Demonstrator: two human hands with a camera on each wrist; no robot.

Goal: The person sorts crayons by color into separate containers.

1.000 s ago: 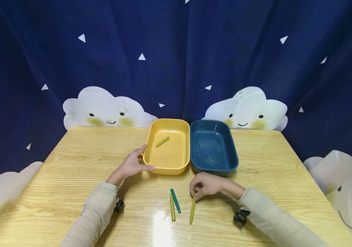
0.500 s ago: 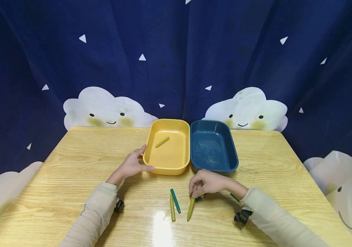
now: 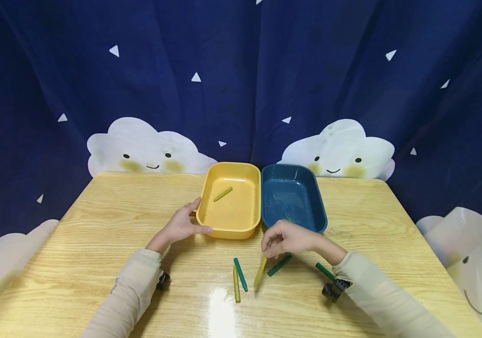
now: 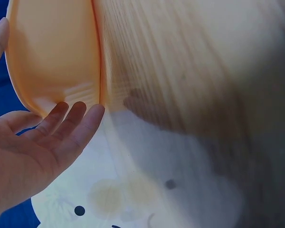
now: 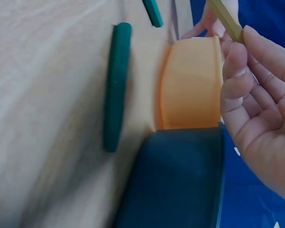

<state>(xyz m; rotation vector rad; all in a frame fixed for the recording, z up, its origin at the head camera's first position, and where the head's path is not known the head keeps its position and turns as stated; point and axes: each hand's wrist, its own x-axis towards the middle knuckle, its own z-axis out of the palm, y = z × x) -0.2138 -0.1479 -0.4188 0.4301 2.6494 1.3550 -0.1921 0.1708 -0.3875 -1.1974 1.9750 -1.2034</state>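
My right hand (image 3: 289, 238) pinches a yellow crayon (image 3: 260, 272) by its end, just in front of the blue container (image 3: 324, 211). In the right wrist view the same yellow crayon (image 5: 228, 21) is between thumb and forefinger. At the yellow container (image 3: 230, 234), my left hand (image 3: 181, 222) rests spread around the near left corner; the left wrist view has its fingers (image 4: 78, 126) extended against the wall. One yellow crayon (image 3: 223, 194) lies inside that container. On the table, a green crayon (image 3: 279, 265) lies below the right hand.
Left of the held crayon, a green crayon (image 3: 241, 274) and a yellow crayon (image 3: 236, 285) lie close together. Another green crayon (image 3: 325, 271) is partly covered by the right wrist camera (image 3: 336, 290). Both containers stand side by side near the curtain (image 3: 241, 84).
The right hand has moved away from the person, toward the blue container, carrying the yellow crayon. Two green crayons behind that hand and wrist have come into view. The left hand stays put.
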